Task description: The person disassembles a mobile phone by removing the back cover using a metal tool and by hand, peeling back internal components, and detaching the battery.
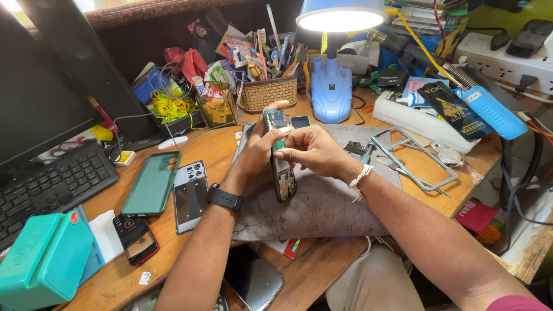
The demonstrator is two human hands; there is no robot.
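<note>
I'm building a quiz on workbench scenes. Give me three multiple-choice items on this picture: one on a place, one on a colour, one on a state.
1. Where does the dark green phone case lie?
A. on the grey work mat
B. on the wooden desk, left of the mat
C. in the wicker basket

2. What colour is the desk lamp?
A. blue
B. red
C. white

3. How is the small opened phone held?
A. lying flat, untouched
B. by one hand only
C. between both hands

Answers: 1 B, it lies on bare wood beside the grey work mat. 2 A, base and shade are blue. 3 C, the left hand and right hand both grip it.
</note>
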